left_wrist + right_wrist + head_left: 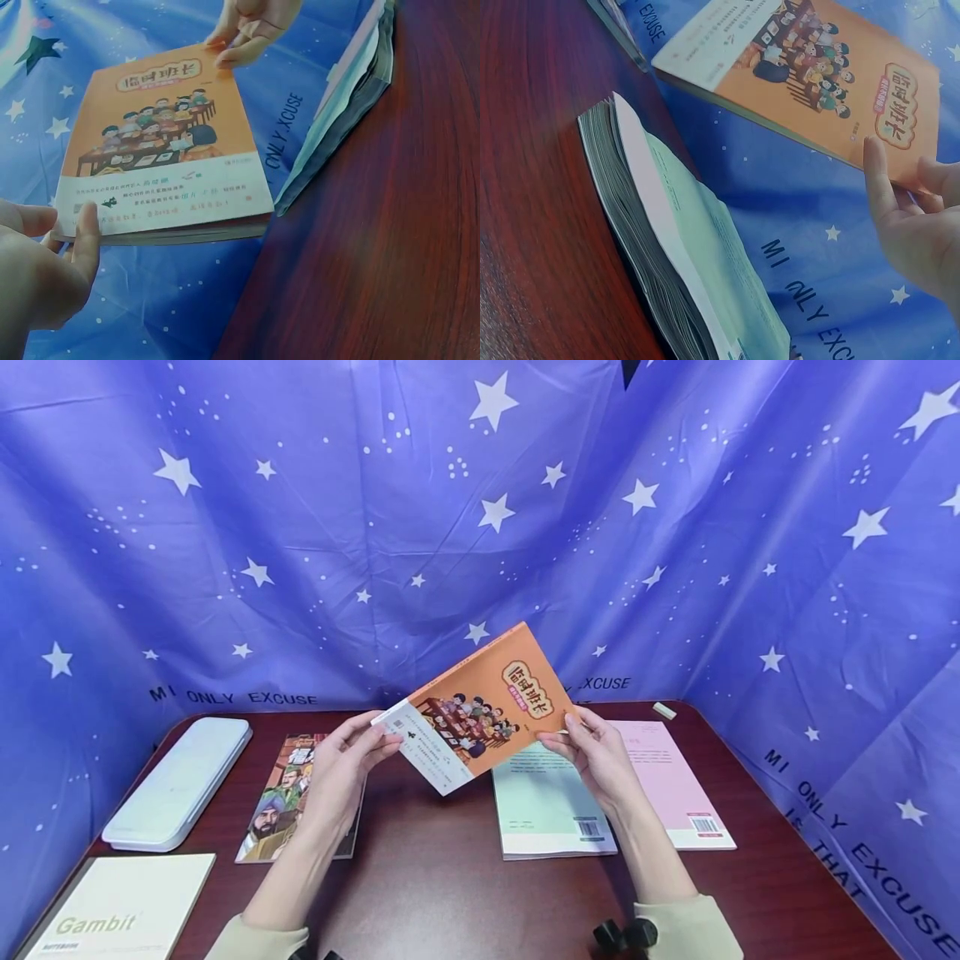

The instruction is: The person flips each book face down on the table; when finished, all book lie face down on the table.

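An orange book [480, 710] with a white lower band and a drawing of children at desks is held up above the table, tilted, its front cover facing me. My left hand [341, 768] pinches its lower left corner, thumb on the cover, as the left wrist view also shows. At the lower right corner, my right hand [596, 752] grips the edge between thumb and fingers. Below the right hand lies a green book [551, 810], partly covered by that hand and wrist. A comic-style book [273, 810] lies beneath my left forearm, which hides part of it.
A pink book [675, 785] lies right of the green one. A small whitish block [663, 711] sits at the table's far edge. On the left are a pale case [180, 785] and a cream notebook [127, 902]. Blue starry cloth [420, 527] hangs around the table [427, 893].
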The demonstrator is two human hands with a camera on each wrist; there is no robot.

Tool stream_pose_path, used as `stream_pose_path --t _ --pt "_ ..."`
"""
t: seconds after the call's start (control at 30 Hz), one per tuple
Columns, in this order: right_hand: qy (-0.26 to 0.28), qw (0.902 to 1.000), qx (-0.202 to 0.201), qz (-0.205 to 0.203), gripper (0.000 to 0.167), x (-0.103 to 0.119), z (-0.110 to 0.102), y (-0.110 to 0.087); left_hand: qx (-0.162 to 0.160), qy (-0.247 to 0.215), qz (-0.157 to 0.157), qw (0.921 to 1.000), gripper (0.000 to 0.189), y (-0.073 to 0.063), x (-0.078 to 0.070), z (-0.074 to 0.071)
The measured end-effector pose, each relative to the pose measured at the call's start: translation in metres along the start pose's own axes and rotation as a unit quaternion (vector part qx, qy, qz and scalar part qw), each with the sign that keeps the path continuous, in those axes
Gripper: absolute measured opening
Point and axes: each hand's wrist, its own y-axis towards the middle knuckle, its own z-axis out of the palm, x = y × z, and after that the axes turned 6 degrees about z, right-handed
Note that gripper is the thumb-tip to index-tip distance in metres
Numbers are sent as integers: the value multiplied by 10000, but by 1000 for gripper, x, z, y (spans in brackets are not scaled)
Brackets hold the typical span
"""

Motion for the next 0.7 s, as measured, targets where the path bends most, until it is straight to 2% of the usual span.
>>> stream_pose_path --t 0.33,0.7 --pt "238 9994 -259 44 25 1 3 0 41 -187 45 9998 15 0 1 1" --pt "450 9986 -175 -193 27 -2 6 -1 68 -195 134 9997 23 0 2 1"
